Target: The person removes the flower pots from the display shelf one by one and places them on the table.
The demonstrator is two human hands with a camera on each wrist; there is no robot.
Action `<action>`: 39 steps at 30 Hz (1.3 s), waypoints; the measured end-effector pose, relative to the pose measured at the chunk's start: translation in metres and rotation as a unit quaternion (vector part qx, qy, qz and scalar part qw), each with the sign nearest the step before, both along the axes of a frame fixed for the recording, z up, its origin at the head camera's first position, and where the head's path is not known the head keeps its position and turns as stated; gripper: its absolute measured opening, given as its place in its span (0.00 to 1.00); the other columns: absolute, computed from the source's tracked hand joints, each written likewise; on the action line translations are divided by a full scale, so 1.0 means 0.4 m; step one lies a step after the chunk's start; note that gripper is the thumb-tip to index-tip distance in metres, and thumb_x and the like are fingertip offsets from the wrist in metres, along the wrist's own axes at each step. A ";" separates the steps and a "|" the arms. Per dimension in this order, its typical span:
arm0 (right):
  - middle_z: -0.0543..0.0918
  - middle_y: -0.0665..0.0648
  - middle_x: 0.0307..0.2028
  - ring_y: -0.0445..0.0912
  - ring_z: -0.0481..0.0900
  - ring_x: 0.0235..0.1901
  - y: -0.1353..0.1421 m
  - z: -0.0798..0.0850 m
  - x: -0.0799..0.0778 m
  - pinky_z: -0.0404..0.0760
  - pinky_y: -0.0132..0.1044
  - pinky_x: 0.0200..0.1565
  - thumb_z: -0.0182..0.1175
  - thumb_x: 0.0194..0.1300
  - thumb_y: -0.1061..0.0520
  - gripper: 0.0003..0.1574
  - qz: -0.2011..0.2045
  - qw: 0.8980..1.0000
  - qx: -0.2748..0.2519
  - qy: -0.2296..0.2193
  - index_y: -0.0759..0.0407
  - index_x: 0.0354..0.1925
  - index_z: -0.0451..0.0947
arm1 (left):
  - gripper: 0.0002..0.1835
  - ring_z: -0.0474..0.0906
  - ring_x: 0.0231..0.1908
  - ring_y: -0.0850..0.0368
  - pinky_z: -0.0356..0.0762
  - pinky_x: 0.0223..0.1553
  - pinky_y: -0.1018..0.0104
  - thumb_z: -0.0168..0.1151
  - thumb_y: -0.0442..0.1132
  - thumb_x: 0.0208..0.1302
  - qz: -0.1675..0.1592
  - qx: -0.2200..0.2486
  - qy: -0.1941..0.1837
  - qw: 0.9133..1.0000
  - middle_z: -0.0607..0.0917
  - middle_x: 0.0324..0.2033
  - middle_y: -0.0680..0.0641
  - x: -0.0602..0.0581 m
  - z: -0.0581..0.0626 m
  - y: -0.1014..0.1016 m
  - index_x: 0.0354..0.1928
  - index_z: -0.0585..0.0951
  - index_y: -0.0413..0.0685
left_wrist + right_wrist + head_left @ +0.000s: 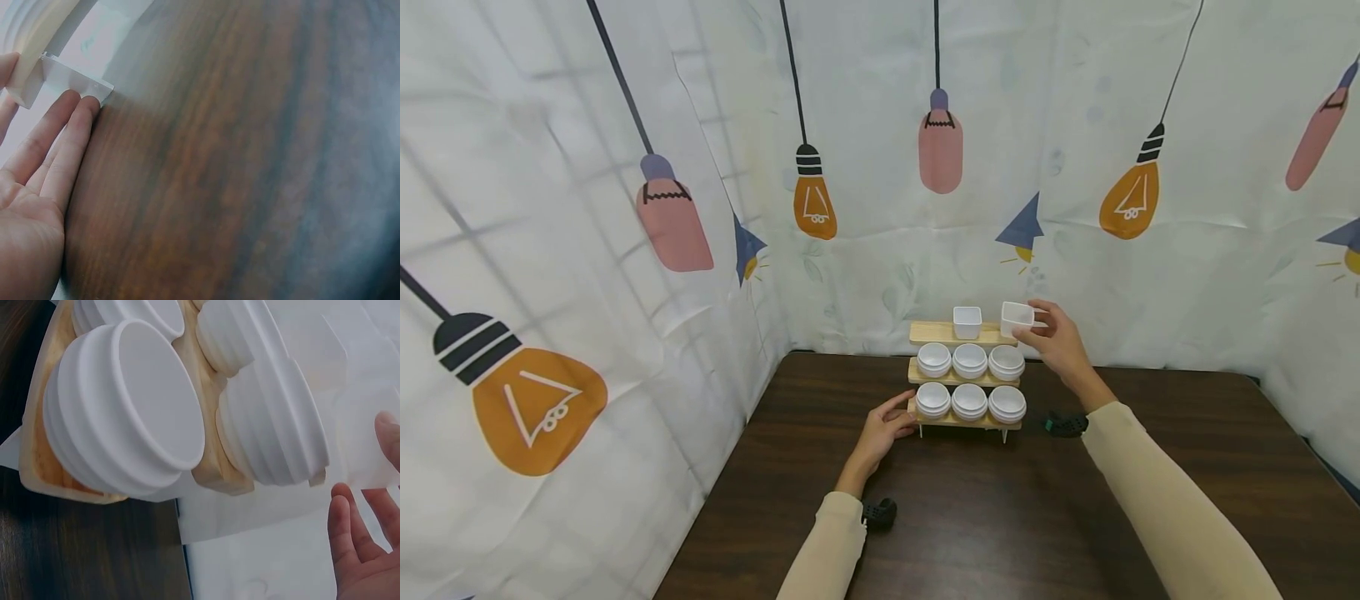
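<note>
A stepped wooden stand [917, 334] with three tiers sits on the dark table. My right hand [1062, 343] pinches a white square cup [1017, 317] between thumb and fingers at the right end of the top tier. The right wrist view shows the cup [365, 437] partly, at the right edge. Another white square cup [967, 322] stands on the middle of that tier. White round cups [970, 360] fill the two lower tiers. My left hand [877, 435] touches the left end of the bottom tier. In the left wrist view, straight fingers [75, 128] rest against the clear bracket [78, 76] under it.
The dark wood table [1000, 517] spreads in front of the stand and to both sides. Behind it hangs a pale cloth backdrop [865, 275] with printed lamps. Dark wrist straps [878, 515] are on both wrists.
</note>
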State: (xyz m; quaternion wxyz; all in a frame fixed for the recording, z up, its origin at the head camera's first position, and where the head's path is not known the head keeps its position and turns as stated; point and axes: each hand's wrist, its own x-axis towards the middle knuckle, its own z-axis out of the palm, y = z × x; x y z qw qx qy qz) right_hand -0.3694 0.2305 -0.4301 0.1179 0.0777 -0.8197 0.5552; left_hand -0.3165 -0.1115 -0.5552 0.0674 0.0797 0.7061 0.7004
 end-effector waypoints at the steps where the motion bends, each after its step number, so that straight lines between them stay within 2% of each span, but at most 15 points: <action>1: 0.76 0.71 0.65 0.60 0.79 0.56 0.003 0.001 0.003 0.76 0.19 0.42 0.69 0.69 0.53 0.44 0.002 1.000 0.000 0.001 0.59 0.76 0.62 | 0.26 0.86 0.45 0.59 0.86 0.55 0.56 0.63 0.37 0.72 0.000 0.001 0.000 1.000 0.88 0.45 0.44 0.000 -0.001 0.000 0.71 0.76 0.52; 7: 0.76 0.72 0.64 0.47 0.80 0.50 0.020 -0.001 0.016 0.78 0.20 0.41 0.69 0.69 0.54 0.45 0.013 1.000 -0.002 0.005 0.60 0.76 0.61 | 0.26 0.85 0.44 0.61 0.86 0.55 0.54 0.63 0.36 0.72 0.000 0.000 0.001 1.000 0.88 0.46 0.44 -0.001 -0.004 0.000 0.71 0.75 0.51; 10: 0.75 0.71 0.65 0.41 0.79 0.48 0.029 -0.005 0.020 0.78 0.19 0.41 0.68 0.69 0.54 0.45 0.012 1.000 -0.005 0.000 0.59 0.76 0.61 | 0.27 0.86 0.46 0.58 0.86 0.55 0.53 0.63 0.36 0.72 -0.002 0.002 0.002 1.000 0.88 0.46 0.44 -0.001 -0.004 -0.001 0.71 0.75 0.50; 15: 0.74 0.70 0.68 0.37 0.78 0.47 0.044 -0.011 0.029 0.79 0.19 0.42 0.68 0.70 0.53 0.45 0.011 1.000 -0.006 -0.008 0.59 0.77 0.59 | 0.28 0.87 0.47 0.50 0.88 0.49 0.53 0.64 0.39 0.72 -0.013 0.009 -0.008 1.000 0.88 0.45 0.45 -0.003 -0.007 -0.005 0.72 0.74 0.52; 21: 0.74 0.71 0.67 0.32 0.78 0.44 0.064 -0.020 0.042 0.79 0.19 0.42 0.68 0.69 0.54 0.45 0.010 1.000 -0.018 -0.004 0.59 0.77 0.60 | 0.28 0.88 0.41 0.54 0.90 0.44 0.56 0.65 0.41 0.71 -0.022 0.010 -0.015 1.000 0.89 0.42 0.49 -0.005 -0.005 -0.007 0.72 0.75 0.55; 24: 0.75 0.72 0.65 0.29 0.79 0.42 0.074 -0.027 0.048 0.80 0.19 0.42 0.68 0.69 0.55 0.45 0.008 1.000 -0.024 0.005 0.60 0.77 0.60 | 0.28 0.88 0.42 0.52 0.89 0.45 0.56 0.64 0.41 0.72 -0.022 0.009 -0.016 1.000 0.89 0.42 0.49 -0.008 -0.007 -0.008 0.72 0.74 0.54; 31: 0.73 0.73 0.66 0.29 0.78 0.42 0.094 -0.038 0.064 0.81 0.19 0.42 0.67 0.70 0.56 0.45 0.007 1.000 -0.030 -0.001 0.62 0.77 0.58 | 0.28 0.87 0.46 0.43 0.89 0.46 0.53 0.64 0.40 0.72 -0.019 0.008 -0.017 1.000 0.89 0.41 0.49 -0.006 -0.003 -0.007 0.72 0.74 0.52; 34: 0.72 0.74 0.67 0.30 0.77 0.42 0.103 -0.047 0.069 0.81 0.19 0.42 0.66 0.71 0.56 0.45 0.005 1.000 -0.027 -0.008 0.63 0.77 0.58 | 0.29 0.88 0.46 0.44 0.89 0.46 0.53 0.64 0.40 0.72 -0.017 0.009 -0.017 1.000 0.89 0.41 0.49 -0.006 -0.002 -0.006 0.73 0.73 0.50; 39: 0.70 0.75 0.68 0.30 0.76 0.43 0.117 -0.065 0.076 0.80 0.19 0.42 0.66 0.71 0.56 0.45 0.004 1.000 -0.020 -0.022 0.63 0.77 0.57 | 0.28 0.88 0.45 0.45 0.89 0.46 0.54 0.64 0.40 0.72 -0.015 0.007 -0.021 1.000 0.89 0.41 0.49 -0.003 -0.002 -0.005 0.72 0.74 0.54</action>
